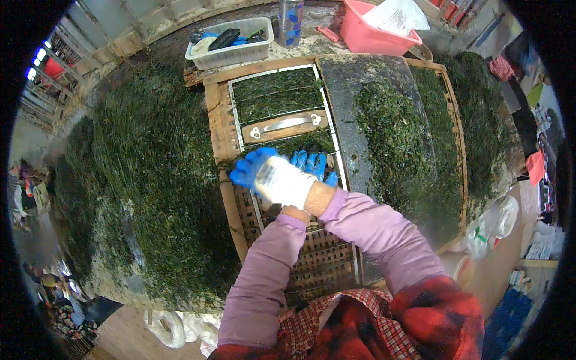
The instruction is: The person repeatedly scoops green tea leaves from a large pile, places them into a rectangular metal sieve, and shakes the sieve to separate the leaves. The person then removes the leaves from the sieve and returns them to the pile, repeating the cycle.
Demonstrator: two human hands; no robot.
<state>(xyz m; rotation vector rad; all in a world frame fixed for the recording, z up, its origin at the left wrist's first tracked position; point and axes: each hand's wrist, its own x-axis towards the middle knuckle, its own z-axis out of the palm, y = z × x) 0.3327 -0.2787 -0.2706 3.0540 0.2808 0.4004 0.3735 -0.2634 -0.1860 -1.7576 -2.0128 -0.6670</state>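
My hands wear white gloves with blue-coated fingers and cross at the wrists over a slatted tray (321,256) inside a wooden frame (219,148). On top, my right hand (281,180) points its fingers left, near the frame's left rail. My left hand (312,166) passes beneath it, its spread blue fingers showing on the right; its palm is hidden. Neither holds anything visible. Beyond them, a wooden bar with a metal handle (285,125) lies across a white-edged grid (235,105) over dark green shredded plant matter (279,92). The tray's near part shows bare slots.
Large heaps of the green matter (166,180) flank the frame, and more (391,135) lies on a dark board (344,103) to the right. At the back stand a clear plastic tub (234,56) of small items, a patterned tumbler (290,22), a pink basin (378,33) and a small red object (327,33).
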